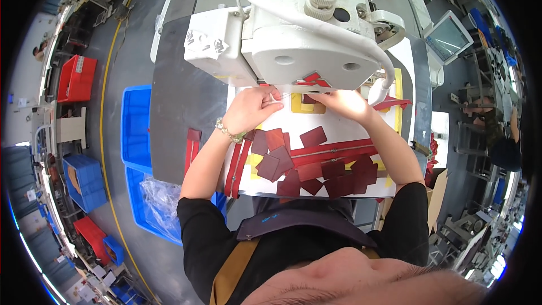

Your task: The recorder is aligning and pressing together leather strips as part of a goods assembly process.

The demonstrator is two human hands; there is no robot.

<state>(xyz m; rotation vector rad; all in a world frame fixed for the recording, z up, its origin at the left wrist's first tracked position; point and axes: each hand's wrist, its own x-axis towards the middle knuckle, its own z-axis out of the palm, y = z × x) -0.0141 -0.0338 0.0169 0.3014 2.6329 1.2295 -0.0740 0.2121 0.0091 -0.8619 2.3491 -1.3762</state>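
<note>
My left hand (252,108), with a beaded bracelet on the wrist, is at the front of a white sewing machine head (316,51). Its fingers are curled together; what they pinch, if anything, is too small to make out. My right hand (345,105) reaches in from the other side, fingers closed at a small dark red patch (308,99). The machine partly hides those fingertips. Between both hands lies a yellow square template (305,109) on the white work plate. Several loose dark red patches (313,136) and red strips with zippers (333,151) lie nearer to me.
Blue bins (136,130) stand left of the grey table (175,96), one with clear plastic film (161,200) inside. A screen (449,39) sits at the far right. An open cardboard box (438,197) is beside my right arm. Other people are farther off at the right and left.
</note>
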